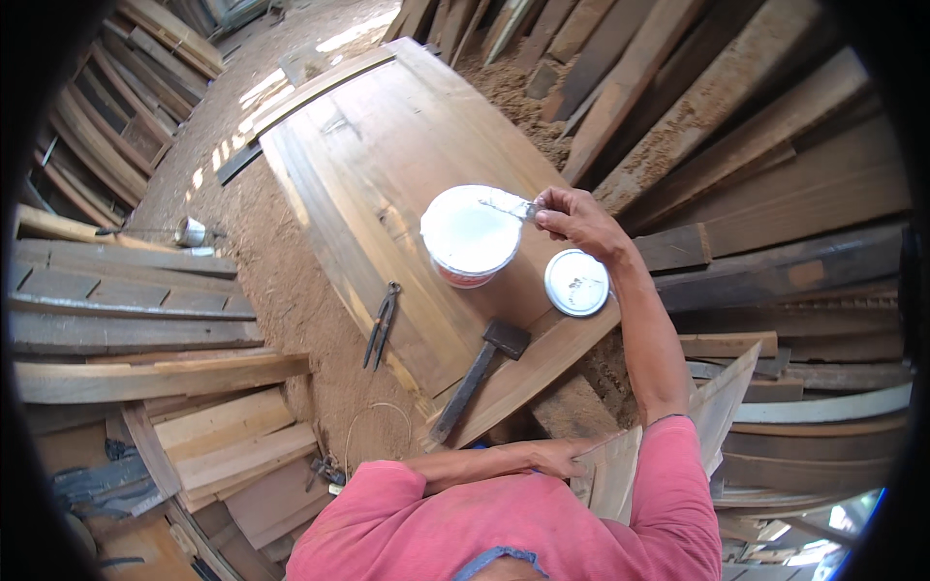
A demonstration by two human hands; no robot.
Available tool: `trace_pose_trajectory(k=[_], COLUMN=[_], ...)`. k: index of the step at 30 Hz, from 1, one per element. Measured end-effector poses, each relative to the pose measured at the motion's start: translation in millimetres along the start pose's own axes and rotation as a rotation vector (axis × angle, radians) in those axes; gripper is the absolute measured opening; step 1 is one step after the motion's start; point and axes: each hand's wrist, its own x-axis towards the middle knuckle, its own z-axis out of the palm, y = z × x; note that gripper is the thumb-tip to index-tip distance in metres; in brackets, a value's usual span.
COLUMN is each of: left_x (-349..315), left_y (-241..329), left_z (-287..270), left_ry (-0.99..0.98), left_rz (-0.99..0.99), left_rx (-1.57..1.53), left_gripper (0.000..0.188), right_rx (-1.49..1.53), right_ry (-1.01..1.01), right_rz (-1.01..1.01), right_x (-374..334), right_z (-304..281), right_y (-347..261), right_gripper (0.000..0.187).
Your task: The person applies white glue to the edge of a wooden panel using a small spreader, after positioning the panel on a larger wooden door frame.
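A tub (463, 276) full of white paste stands on a large wooden panel (339, 145). At its right rim my right hand (578, 221) is closed around a thin flat spatula (506, 204), whose white-smeared end lies over the paste. The tub's round white lid (578, 284) rests to the right of it, marked with smears. Low in the view, my left hand (560, 458) reaches across my body and grips the edge of a pale wooden board (612, 474); its fingers are partly hidden. A dark-headed hammer (506, 339) and a pair of pincers (383, 324) lie on the panel's near part.
Stacked planks (756, 184) lean along the right side. More timber (136, 310) lies piled on the left, with a small metal can (191, 231) by it. Sawdust covers the ground (281, 281). A crosspiece (325, 87) lies across the panel's far end.
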Motion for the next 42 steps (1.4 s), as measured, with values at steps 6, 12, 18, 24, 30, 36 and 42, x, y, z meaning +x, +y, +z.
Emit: trace_pose_trajectory(k=[6, 12, 18, 24, 30, 36, 42], left_x=[7.0, 20.6, 21.8, 24.4, 29.6, 30.1, 31.2], left_y=[-24.6, 10.5, 24.0, 45.6, 54.0, 53.9, 54.0], left_z=[3.3, 3.8, 12.5, 18.7, 23.8, 22.4, 23.8], left_ry=[0.083, 0.050, 0.038, 0.034, 0.103, 0.103, 0.106], left_rz=[0.012, -0.007, -0.054, -0.063, -0.153, -0.136, -0.116], left_rx=[0.074, -0.059, -0.093, -0.051, -0.086, -0.046, -0.014], left_gripper=[0.085, 0.092, 0.090, 0.088, 0.091, 0.091, 0.091], right_rx=[0.260, -0.100, -0.162, -0.335, -0.444, -0.280, -0.330], right_ry=[0.199, 0.704, 1.008, 0.961, 0.846, 0.819, 0.739], right_rz=[-0.107, -0.175, 0.258, 0.312, 0.418, 0.319, 0.395], right_x=[-164.3, -398.3, -511.9, -511.5, -507.0, -509.7, -504.4], right_z=[-82.6, -146.1, -163.7, -209.2, -245.0, -254.3, -266.4], right_y=[-33.2, 2.4, 86.4, 127.5, 127.2, 130.6, 139.4], right_gripper=[0.011, 0.018, 0.020, 0.020, 0.019, 0.018, 0.015])
